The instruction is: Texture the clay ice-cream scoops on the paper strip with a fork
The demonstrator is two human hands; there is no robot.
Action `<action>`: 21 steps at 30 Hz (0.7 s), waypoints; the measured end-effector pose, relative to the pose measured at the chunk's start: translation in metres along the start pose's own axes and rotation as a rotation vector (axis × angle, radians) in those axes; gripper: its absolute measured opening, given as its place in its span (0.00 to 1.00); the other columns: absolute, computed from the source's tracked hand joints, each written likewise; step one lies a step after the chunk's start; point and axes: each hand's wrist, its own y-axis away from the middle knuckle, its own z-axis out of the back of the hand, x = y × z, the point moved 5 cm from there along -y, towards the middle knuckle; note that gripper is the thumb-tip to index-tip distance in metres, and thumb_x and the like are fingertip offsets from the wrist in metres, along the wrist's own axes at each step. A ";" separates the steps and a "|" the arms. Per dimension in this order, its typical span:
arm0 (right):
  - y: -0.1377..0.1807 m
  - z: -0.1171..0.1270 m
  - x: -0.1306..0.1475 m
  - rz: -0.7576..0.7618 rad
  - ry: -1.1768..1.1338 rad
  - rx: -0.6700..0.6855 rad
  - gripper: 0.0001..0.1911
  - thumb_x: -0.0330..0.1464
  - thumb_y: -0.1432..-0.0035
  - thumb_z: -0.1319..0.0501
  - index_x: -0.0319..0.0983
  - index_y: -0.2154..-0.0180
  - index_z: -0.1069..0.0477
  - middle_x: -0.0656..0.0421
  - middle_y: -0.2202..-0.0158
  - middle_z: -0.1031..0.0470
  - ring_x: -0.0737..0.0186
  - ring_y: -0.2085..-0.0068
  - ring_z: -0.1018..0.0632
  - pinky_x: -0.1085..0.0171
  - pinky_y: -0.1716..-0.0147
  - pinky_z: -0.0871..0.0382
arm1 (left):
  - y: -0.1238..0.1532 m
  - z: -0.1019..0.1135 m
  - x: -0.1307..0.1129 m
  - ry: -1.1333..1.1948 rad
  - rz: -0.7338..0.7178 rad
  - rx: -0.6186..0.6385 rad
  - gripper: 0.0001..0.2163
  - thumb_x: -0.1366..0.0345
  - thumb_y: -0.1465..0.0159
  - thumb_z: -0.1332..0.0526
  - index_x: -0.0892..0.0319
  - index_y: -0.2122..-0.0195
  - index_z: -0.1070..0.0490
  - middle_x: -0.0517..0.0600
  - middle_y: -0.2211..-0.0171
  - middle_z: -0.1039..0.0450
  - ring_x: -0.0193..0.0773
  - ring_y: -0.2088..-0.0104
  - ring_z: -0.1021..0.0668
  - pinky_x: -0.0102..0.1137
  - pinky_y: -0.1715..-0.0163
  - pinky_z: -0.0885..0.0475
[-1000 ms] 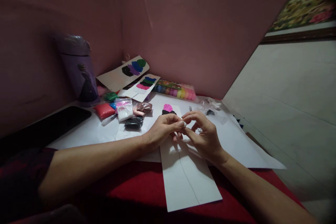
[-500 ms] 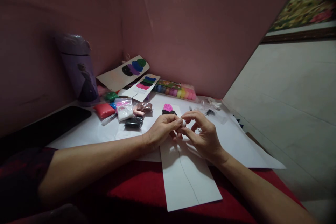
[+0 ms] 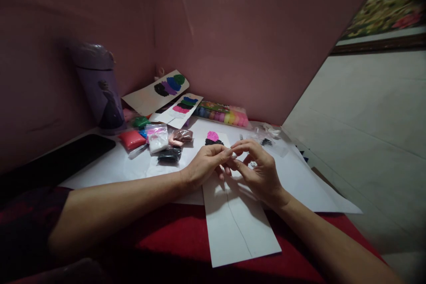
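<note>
My left hand [image 3: 206, 166] and my right hand [image 3: 258, 171] meet fingertip to fingertip above a long white paper strip [image 3: 239, 226]. Between the fingertips they pinch a small white lump of clay [image 3: 234, 155]. The far end of the strip carries a pink clay patch [image 3: 212, 136] over a black clay patch [image 3: 213, 142]. The strip lies on a larger white sheet [image 3: 299, 182] spread over a red cloth [image 3: 166, 239].
Bagged clay lumps, red [image 3: 132, 139], white [image 3: 158, 141], brown [image 3: 182, 135] and black [image 3: 169, 155], lie at the left. Two sample cards [image 3: 181, 108] and a multicolour clay pack [image 3: 222, 114] sit by the wall. A purple bottle [image 3: 100, 86] and a dark phone [image 3: 63, 159] stand farther left.
Both hands stay in place; the fingertips shift slightly as they work the small white lump.
</note>
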 end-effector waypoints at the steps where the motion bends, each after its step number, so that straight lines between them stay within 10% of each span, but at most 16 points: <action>1: 0.000 0.000 0.000 0.001 0.002 -0.003 0.04 0.27 0.44 0.37 0.39 0.67 0.30 0.57 0.64 0.29 0.63 0.66 0.28 0.65 0.75 0.33 | 0.000 0.000 0.000 -0.004 0.000 0.002 0.15 0.54 0.41 0.38 0.64 0.67 0.31 0.48 0.77 0.29 0.30 0.80 0.28 0.25 0.79 0.32; 21: -0.001 -0.001 0.000 -0.010 -0.002 0.026 0.04 0.26 0.44 0.37 0.40 0.66 0.30 0.57 0.63 0.29 0.63 0.66 0.27 0.66 0.75 0.33 | -0.001 -0.001 0.001 0.007 -0.009 0.034 0.18 0.52 0.40 0.40 0.65 0.70 0.31 0.49 0.77 0.30 0.31 0.79 0.28 0.26 0.79 0.32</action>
